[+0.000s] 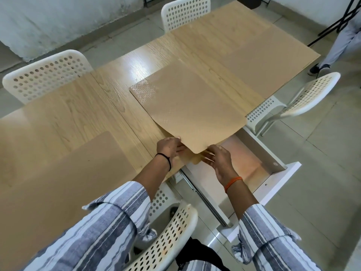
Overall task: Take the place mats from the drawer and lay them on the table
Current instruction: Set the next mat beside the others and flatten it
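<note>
- Table (109,106): one, light wood grain, stretching ahead of both hands and off to the left.
- Place mats: four counted. One far ahead (254,45), one at the table end left of the hands (64,153), one held (191,114), and one more (192,158) peeking out under the held mat's near corner, just between the hands.
- Chairs: four white perforated ones. Two beyond the table (46,75) (185,12), one to the right of the right hand (304,94), one directly below the forearms (166,241).
- Drawer (254,163): one, white, pulled open under and right of the right hand; the inside that shows is bare.
- Left hand (170,147): fingers curled onto the held mat's near edge, gripping it. Black band on the wrist.
- Right hand (218,159): fingers spread and bent, tips pinching the same mat's near corner. Orange thread on the wrist.
- Held mat lies mostly flat on the table ahead of the hands, its near corner overhanging the drawer.
- Another person's leg and shoe (320,68) far right, past the table.
</note>
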`<state>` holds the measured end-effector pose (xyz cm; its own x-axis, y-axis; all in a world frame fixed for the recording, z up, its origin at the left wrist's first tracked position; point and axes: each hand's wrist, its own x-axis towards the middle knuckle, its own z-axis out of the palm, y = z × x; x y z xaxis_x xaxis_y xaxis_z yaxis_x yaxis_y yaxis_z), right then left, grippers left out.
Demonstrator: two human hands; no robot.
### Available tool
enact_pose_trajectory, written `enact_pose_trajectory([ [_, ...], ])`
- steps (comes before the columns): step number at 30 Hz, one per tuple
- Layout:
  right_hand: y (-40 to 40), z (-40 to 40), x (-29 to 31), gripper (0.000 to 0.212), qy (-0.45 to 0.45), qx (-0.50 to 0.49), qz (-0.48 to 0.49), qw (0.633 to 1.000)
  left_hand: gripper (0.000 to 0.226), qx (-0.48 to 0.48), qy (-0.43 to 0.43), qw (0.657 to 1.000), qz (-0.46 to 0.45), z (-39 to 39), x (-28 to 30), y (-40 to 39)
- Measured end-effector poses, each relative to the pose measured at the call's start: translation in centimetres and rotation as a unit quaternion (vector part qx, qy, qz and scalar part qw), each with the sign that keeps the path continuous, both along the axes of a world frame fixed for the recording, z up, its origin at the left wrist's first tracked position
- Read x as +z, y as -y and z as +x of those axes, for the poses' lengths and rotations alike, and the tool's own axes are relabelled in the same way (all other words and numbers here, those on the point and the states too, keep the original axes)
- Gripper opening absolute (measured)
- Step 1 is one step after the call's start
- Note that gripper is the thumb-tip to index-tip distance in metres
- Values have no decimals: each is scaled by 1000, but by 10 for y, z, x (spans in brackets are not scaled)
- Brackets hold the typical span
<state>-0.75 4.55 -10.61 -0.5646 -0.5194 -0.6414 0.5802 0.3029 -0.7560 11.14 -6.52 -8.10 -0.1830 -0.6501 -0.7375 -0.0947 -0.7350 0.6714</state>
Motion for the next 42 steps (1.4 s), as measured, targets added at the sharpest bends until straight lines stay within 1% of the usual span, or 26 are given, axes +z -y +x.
enact_pose_trajectory([
  [1,0,-5,-1,6,29,-16,-13,999,5,-15,-1,1000,-2,1,3,5],
  [4,-1,-26,-4,19,96,-74,-34,992,8,-115,9,993,11,15,8,14],
  [6,1,-42,-4,27,111,-99,-36,988,6,-171,16,985,31,30,8,20],
  [8,4,-57,-3,25,103,-114,-21,988,6,-171,25,984,38,46,5,26],
  [10,7,-68,-2,21,77,-103,8,992,5,-149,36,988,29,59,4,30],
  [12,10,-76,-4,22,47,-83,37,995,5,-111,42,993,16,66,3,32],
  [14,10,-80,-4,10,16,-32,65,997,5,-53,35,998,18,69,3,38],
  [16,8,-80,-2,10,6,42,80,996,26,-3,32,999,35,72,-5,46],
  [17,6,-80,-1,11,7,80,85,993,29,16,32,998,48,73,-8,50],
  [19,3,-79,2,13,7,146,92,985,6,25,30,998,46,72,-6,52],
  [20,3,-79,1,12,9,166,92,982,4,7,56,998,18,73,-8,54],
  [21,4,-80,1,8,8,179,96,979,12,-15,85,996,-17,73,-9,55],
  [22,7,-81,1,8,1,190,97,977,22,-34,103,993,-46,74,-9,55],
  [23,12,-80,4,21,-12,204,104,973,28,-46,114,990,-68,75,-6,57],
  [25,22,-83,0,59,-48,214,115,969,33,-69,108,989,-74,80,-3,60],
  [26,28,-83,-1,68,-67,217,115,967,34,-78,94,991,-62,84,-3,63],
  [27,35,-82,2,63,-77,211,107,968,34,-93,75,992,-48,88,-1,65],
  [29,49,-76,11,34,-88,206,89,971,35,-134,39,990,-24,98,5,68],
  [30,55,-75,9,30,-97,210,90,969,36,-153,38,987,-23,103,6,69],
  [33,67,-68,12,36,-120,220,107,962,27,-176,66,982,-33,113,5,74],
  [35,70,-63,13,39,-115,226,114,961,23,-149,63,986,-32,115,3,76],
  [37,71,-59,13,39,-106,239,112,959,30,-98,80,991,-40,115,1,78],
  [39,70,-54,15,33,-105,252,112,955,31,-41,132,986,-89,114,-1,80],
  [41,69,-49,15,20,-96,251,118,956,29,-31,195,967,-164,114,-1,82],
  [42,69,-45,15,20,-90,247,118,958,28,-38,213,956,-199,113,0,82],
])
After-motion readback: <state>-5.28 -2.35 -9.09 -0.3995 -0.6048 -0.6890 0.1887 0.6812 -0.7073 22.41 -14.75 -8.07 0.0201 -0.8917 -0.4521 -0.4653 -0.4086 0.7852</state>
